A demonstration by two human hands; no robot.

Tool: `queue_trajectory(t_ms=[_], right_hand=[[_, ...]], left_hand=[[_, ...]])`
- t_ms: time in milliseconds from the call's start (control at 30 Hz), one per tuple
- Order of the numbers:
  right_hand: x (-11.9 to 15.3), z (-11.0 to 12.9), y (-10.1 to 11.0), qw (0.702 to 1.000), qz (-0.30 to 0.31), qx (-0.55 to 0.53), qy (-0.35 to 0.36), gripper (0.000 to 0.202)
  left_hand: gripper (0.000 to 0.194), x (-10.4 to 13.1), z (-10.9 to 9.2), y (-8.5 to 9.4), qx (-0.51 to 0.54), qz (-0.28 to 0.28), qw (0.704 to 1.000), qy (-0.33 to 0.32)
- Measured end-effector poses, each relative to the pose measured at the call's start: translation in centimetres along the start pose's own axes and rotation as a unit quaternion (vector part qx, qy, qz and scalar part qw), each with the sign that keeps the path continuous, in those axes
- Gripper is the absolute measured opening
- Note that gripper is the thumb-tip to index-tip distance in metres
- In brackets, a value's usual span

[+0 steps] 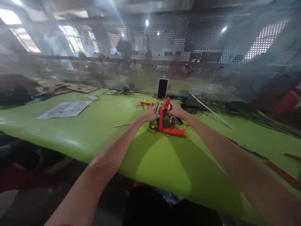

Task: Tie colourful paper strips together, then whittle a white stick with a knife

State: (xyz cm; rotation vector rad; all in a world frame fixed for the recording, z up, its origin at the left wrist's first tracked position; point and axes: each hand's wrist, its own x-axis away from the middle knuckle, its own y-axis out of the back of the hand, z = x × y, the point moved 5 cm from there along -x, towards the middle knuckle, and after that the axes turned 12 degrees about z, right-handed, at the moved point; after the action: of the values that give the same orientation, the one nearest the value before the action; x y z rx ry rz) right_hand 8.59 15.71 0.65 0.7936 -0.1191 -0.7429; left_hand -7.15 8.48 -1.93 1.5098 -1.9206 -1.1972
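A small piece made of coloured strips (161, 117) in red, green, yellow and purple stands on the green table in front of me. It looks woven, but its exact kind is unclear. One wide red strip (172, 131) lies along its near side, and another rises upright. My left hand (150, 113) grips its left side at a green strip, fingers bent. On the far right side, my right hand (176, 110) has its fingers closed on the piece, near a short red strip (167, 102). Fingertips of both hands are partly hidden.
A phone or tablet (162, 88) stands upright behind the piece. A thin stick (122, 125) lies to the left, a printed sheet (64, 109) farther left. At right are a long pale stick (211, 111) and dark strips (263, 114). A perforated screen (145, 70) borders the far edge.
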Motion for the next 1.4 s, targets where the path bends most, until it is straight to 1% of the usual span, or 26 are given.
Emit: queue_trajectory(t_ms=[67, 167, 200, 267, 333, 400, 433, 500, 533, 567, 633, 667, 733, 800, 867, 900, 967, 1033, 1067, 1100, 1133, 1167, 1233, 1267, 1333, 1400], right_hand=[[0.3, 0.0, 0.0, 0.997, 0.006, -0.078, -0.017, 0.047], [0.8, 0.5, 0.5, 0.981, 0.005, -0.193, -0.031, 0.055], [0.9, 0.9, 0.9, 0.974, -0.005, -0.225, -0.025, 0.060], [0.9, 1.4, 1.8, 0.959, -0.027, -0.281, -0.020, 0.068], [0.7, 1.7, 2.3, 0.955, -0.032, -0.293, -0.037, 0.069], [0.3, 2.0, 2.7, 0.975, -0.017, -0.217, -0.053, 0.062], [0.2, 2.1, 2.9, 0.986, -0.008, -0.156, -0.053, 0.058], [-0.1, 2.4, 3.4, 0.999, 0.006, -0.019, -0.032, 0.049], [-0.1, 2.5, 3.6, 0.999, 0.013, 0.040, -0.023, 0.046], [-0.2, 2.4, 3.8, 0.996, 0.021, 0.086, -0.017, 0.044], [-0.1, 2.3, 4.2, 0.990, 0.031, 0.134, -0.017, 0.042], [-0.1, 2.1, 4.4, 0.989, 0.031, 0.141, -0.021, 0.042], [0.1, 1.8, 4.8, 0.989, 0.019, 0.144, -0.036, 0.040], [0.3, 1.5, 5.1, 0.988, -0.001, 0.148, -0.052, 0.037], [0.6, 1.5, 5.7, 0.984, -0.046, 0.162, -0.051, 0.032], [0.9, 1.6, 6.3, 0.979, -0.091, 0.176, -0.040, 0.030], [1.7, 2.2, 7.9, 0.954, -0.221, 0.203, -0.015, 0.025], [2.5, 2.8, 9.2, 0.914, -0.343, 0.213, -0.020, 0.023], [2.5, 3.0, 9.4, 0.902, -0.373, 0.212, -0.035, 0.024], [2.1, 3.2, 9.2, 0.901, -0.376, 0.209, -0.055, 0.026], [1.3, 3.4, 8.5, 0.911, -0.348, 0.210, -0.077, 0.028], [0.0, 3.7, 7.3, 0.929, -0.287, 0.216, -0.088, 0.030], [-3.0, 4.2, 3.6, 0.960, -0.117, 0.234, -0.099, 0.036], [-4.4, 4.4, 1.7, 0.965, -0.066, 0.233, -0.098, 0.034], [-7.1, 4.8, -1.5, 0.967, -0.014, 0.231, -0.108, 0.025], [-9.6, 4.8, -4.0, 0.962, 0.010, 0.234, -0.139, 0.028]], left_hand=[[0.077, 0.5, -0.6, -0.3, -0.039, -0.011, 0.998, 0.038], [0.079, 1.5, -1.2, -0.6, -0.085, -0.045, 0.984, 0.148], [0.078, 1.7, -1.6, -0.7, -0.094, -0.060, 0.980, 0.166], [0.077, 1.7, -2.5, -0.6, -0.105, -0.082, 0.978, 0.163], [0.077, 1.3, -3.0, 0.0, -0.101, -0.094, 0.981, 0.133], [0.073, 1.1, -2.9, 1.4, -0.075, -0.093, 0.988, 0.100], [0.065, 1.1, -2.5, 2.4, -0.053, -0.083, 0.992, 0.082], [0.048, 1.4, -1.2, 4.0, -0.002, -0.014, 0.998, 0.065], [0.045, 1.8, -0.4, 4.6, 0.009, 0.028, 0.997, 0.069], [0.040, 2.4, 0.4, 5.1, -0.015, 0.076, 0.993, 0.089], [0.031, 3.7, 2.2, 5.4, -0.093, 0.203, 0.962, 0.155], [0.025, 4.3, 2.9, 5.4, -0.113, 0.241, 0.947, 0.180], [0.019, 5.2, 3.9, 5.4, -0.139, 0.284, 0.921, 0.229], [0.017, 5.5, 4.5, 5.3, -0.146, 0.293, 0.909, 0.259], [0.014, 5.5, 4.9, 5.3, -0.149, 0.288, 0.905, 0.277], [0.013, 5.6, 5.2, 5.5, -0.152, 0.281, 0.904, 0.286], [0.011, 5.9, 5.8, 6.2, -0.158, 0.255, 0.903, 0.308], [0.011, 6.2, 6.4, 7.1, -0.170, 0.216, 0.902, 0.332], [0.011, 6.4, 6.7, 7.7, -0.179, 0.193, 0.901, 0.344], [0.012, 6.6, 6.9, 8.2, -0.190, 0.168, 0.899, 0.356], [0.014, 6.7, 7.1, 8.7, -0.203, 0.141, 0.896, 0.368], [0.017, 6.9, 7.2, 9.2, -0.215, 0.113, 0.893, 0.378], [0.025, 7.1, 7.3, 9.6, -0.235, 0.062, 0.886, 0.394], [0.028, 7.2, 7.4, 9.6, -0.242, 0.044, 0.885, 0.395], [0.032, 7.1, 7.5, 9.0, -0.250, 0.026, 0.888, 0.385], [0.031, 6.7, 7.9, 8.2, -0.256, 0.020, 0.891, 0.373]])
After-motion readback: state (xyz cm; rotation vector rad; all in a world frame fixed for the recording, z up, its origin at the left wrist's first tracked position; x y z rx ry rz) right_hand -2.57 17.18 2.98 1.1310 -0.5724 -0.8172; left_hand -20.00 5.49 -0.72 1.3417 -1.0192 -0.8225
